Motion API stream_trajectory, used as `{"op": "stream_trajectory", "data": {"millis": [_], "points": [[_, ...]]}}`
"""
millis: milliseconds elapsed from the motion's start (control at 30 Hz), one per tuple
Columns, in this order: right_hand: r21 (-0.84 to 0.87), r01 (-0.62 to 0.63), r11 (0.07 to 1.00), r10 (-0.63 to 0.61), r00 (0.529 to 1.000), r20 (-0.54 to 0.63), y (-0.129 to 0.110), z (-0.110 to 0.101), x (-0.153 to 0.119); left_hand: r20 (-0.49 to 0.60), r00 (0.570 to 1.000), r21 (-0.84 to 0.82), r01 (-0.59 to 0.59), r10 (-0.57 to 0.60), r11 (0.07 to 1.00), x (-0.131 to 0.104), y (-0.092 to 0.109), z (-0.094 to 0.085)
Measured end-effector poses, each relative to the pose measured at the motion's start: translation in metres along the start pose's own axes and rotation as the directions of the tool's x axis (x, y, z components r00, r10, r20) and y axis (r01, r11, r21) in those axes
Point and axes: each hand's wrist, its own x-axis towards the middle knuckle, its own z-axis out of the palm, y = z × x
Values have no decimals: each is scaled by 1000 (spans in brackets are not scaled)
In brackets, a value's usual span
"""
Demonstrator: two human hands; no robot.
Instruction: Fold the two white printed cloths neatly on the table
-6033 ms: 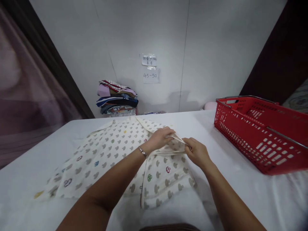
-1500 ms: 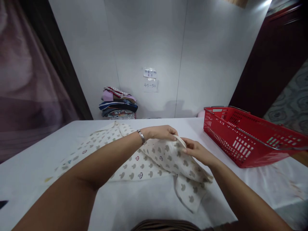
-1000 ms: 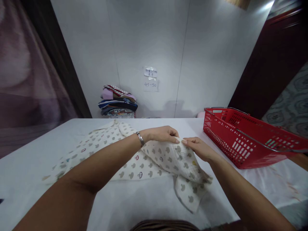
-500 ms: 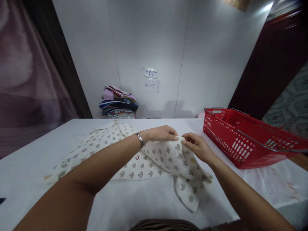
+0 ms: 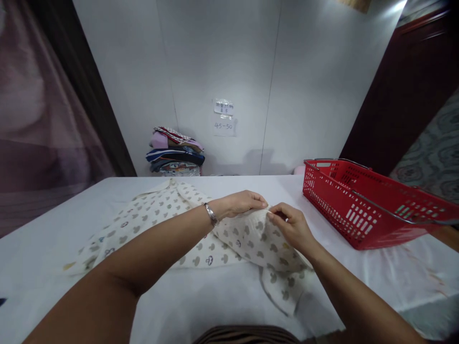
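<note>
A white garment (image 5: 211, 248) printed with small grey mushrooms and a few coloured ones lies spread over the white table, a sleeve-like part hanging toward me. My left hand (image 5: 247, 201), with a silver bracelet at the wrist, pinches the raised edge of the garment near its right end. Just to the right, my right hand (image 5: 289, 224) pinches the same edge between thumb and forefinger. The two hands are almost touching, and the cloth between them is lifted and gathered. My left forearm hides part of the garment's middle.
A red plastic basket (image 5: 344, 205) with metal handles stands on the right of the table (image 5: 172, 306). Against the back wall is a stack of folded clothes (image 5: 175, 153). Paper labels (image 5: 224, 126) are taped on the wall, one reading 45-50. A pink curtain hangs at the left.
My right hand has moved slightly left and down, now gripping the garment's edge right beside my left hand. The cloth under the hands has shifted and bunched a little.
</note>
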Motion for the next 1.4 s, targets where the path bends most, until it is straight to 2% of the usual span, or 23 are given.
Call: {"op": "stream_trajectory", "data": {"millis": [167, 367, 533, 600, 700, 800, 933, 1100, 1167, 1233, 1333, 1400], "points": [[67, -71, 995, 77, 993, -91, 10, 5, 0, -28, 997, 77, -63, 66, 995, -2, 1, 4], [139, -129, 982, 146, 982, -118, 13, 6, -2, 31, 989, 142, -150, 147, 978, -9, 6, 10], [119, -30, 992, 52, 981, -188, 18, 8, -2, -35, 976, 256, -198, 214, 946, -7, 2, 16], [194, -54, 979, 82, 987, -140, 22, 8, -2, -54, 973, 286, -201, 225, 937, -4, -1, 17], [332, -168, 928, 172, 985, 16, 26, 5, 1, -72, 972, 356, -183, 222, 917, -2, -3, 17], [356, -230, 906, 193, 972, 136, 24, -5, 7, -80, 965, 460, -186, 249, 868, -2, -2, 17], [261, -325, 909, 236, 918, 320, 20, -19, 16, -38, 961, 546, -210, 275, 811, -1, 1, 18], [285, -463, 839, 331, 851, 407, 23, -23, 24, -41, 958, 591, -206, 284, 780, 11, -2, 19], [356, -515, 779, 373, 839, 397, 23, -23, 30, -56, 945, 590, -229, 322, 774, 19, -2, 14], [451, -546, 706, 425, 836, 347, 22, -24, 41, -122, 914, 562, -257, 387, 786, 24, 0, 6], [576, -527, 625, 507, 835, 214, 28, -34, 68, -292, 851, 512, -247, 437, 823, 21, -1, -12], [601, -495, 628, 560, 823, 94, 41, -46, 91, -360, 836, 500, -201, 413, 842, 8, -9, -20]]}}
